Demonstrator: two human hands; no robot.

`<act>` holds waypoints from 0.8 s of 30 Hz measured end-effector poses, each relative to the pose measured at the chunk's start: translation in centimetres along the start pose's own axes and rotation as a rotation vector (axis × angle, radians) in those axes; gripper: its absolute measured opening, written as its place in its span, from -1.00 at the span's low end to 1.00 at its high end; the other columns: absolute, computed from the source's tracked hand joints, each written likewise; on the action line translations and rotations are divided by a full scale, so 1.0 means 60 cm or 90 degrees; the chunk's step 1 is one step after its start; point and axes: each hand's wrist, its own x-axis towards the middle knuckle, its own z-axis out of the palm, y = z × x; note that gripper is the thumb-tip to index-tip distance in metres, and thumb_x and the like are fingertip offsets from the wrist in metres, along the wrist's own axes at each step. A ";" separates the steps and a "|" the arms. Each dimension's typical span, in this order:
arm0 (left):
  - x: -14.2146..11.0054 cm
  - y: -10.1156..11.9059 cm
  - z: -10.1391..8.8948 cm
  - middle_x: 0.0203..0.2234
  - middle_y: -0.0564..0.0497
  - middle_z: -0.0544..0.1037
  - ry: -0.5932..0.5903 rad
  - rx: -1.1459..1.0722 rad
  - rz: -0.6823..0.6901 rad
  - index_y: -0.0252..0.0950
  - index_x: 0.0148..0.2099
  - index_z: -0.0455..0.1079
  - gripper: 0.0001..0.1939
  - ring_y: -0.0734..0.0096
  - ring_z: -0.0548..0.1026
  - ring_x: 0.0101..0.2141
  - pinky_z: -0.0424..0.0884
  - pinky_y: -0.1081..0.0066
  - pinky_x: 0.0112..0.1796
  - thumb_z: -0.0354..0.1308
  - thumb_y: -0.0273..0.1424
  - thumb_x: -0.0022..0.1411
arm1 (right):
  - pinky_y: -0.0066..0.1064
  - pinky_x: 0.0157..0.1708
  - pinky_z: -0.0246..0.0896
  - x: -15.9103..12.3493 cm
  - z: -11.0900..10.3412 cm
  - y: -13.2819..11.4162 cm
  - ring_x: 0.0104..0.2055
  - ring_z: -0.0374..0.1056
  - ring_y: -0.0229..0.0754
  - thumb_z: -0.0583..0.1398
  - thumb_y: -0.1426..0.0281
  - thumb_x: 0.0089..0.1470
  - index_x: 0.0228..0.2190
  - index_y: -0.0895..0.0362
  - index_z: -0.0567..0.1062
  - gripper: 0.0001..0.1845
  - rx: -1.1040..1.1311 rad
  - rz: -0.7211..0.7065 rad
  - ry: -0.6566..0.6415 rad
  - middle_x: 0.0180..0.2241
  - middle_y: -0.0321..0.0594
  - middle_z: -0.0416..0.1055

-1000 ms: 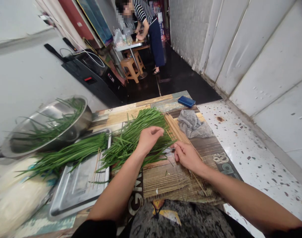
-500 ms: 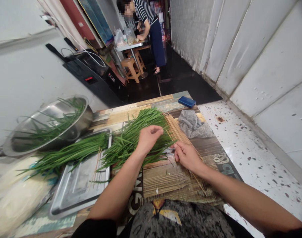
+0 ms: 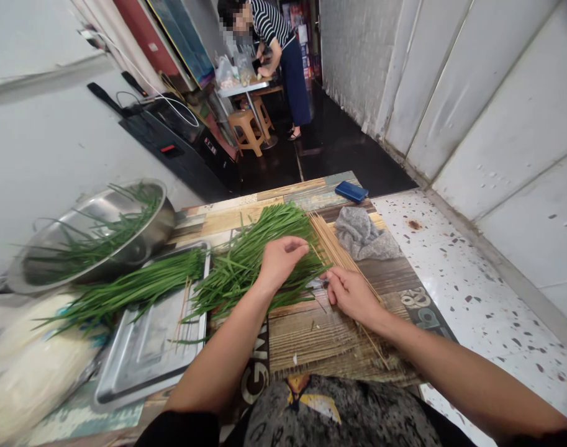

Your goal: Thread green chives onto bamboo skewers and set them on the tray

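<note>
A loose pile of green chives [image 3: 246, 254] lies on the patterned table. My left hand [image 3: 279, 261] rests on top of this pile, its fingers curled into the leaves. My right hand [image 3: 351, 292] sits just right of the pile with fingers pinched on a thin bamboo skewer that runs back under my wrist. A bundle of bamboo skewers [image 3: 330, 245] lies beside the pile, right of my left hand. More chives [image 3: 129, 288] lie across a metal tray [image 3: 148, 354] at the left.
A steel bowl [image 3: 94, 233] with a few chives stands at the far left. A grey cloth [image 3: 362, 234] and a blue case [image 3: 351, 191] lie at the table's far end. Another person stands at a small table [image 3: 246, 87] beyond, near an orange stool [image 3: 246, 130].
Almost nothing differs. Both my hands stay where they were on the chives and the skewer; the person in the back has shifted a little at the far table.
</note>
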 end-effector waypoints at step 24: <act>-0.037 0.014 -0.039 -0.27 0.01 0.58 -0.012 0.359 0.167 -0.25 -0.20 0.50 -0.77 0.37 0.49 -0.24 0.37 0.38 -0.14 0.03 -0.37 0.18 | -0.53 -0.59 0.08 0.004 0.001 0.002 -0.71 0.18 -0.34 -0.08 0.31 0.17 -0.41 0.13 0.38 -0.71 -0.001 0.019 0.023 -0.75 -0.43 0.26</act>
